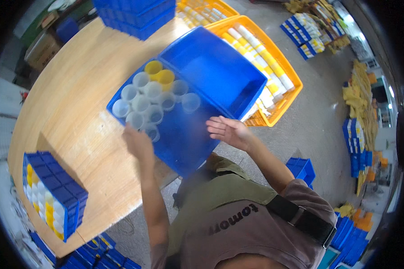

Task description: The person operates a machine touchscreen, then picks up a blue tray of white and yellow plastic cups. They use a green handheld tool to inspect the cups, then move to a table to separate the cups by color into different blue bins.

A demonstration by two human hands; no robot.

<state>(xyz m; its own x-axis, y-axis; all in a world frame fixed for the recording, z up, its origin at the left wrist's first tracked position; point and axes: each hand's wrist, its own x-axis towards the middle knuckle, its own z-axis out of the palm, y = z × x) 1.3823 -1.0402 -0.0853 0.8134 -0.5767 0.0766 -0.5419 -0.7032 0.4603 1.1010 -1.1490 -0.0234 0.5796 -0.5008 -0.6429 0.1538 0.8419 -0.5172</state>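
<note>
In front of me a blue plastic bin (188,143) lies on the table, reaching past its edge. Its far left part holds several upright, open-topped round cups; most are translucent white (141,103), two are yellow (165,77). The near right part of the bin shows bare blue floor. My left hand (138,142) is at the bin's left rim, beside the nearest white cups; its fingers are blurred, and whether they grip a cup is unclear. Above the bin's right side hovers my right hand (229,131), palm turned inward, fingers stretched, holding nothing.
A second blue bin (215,67) adjoins the first on the far side. Behind it, a yellow crate (285,101) holds long white and yellow rolls. On the wooden table (76,98) stand a cup-filled blue bin (58,184) on its side and stacked blue bins (137,18).
</note>
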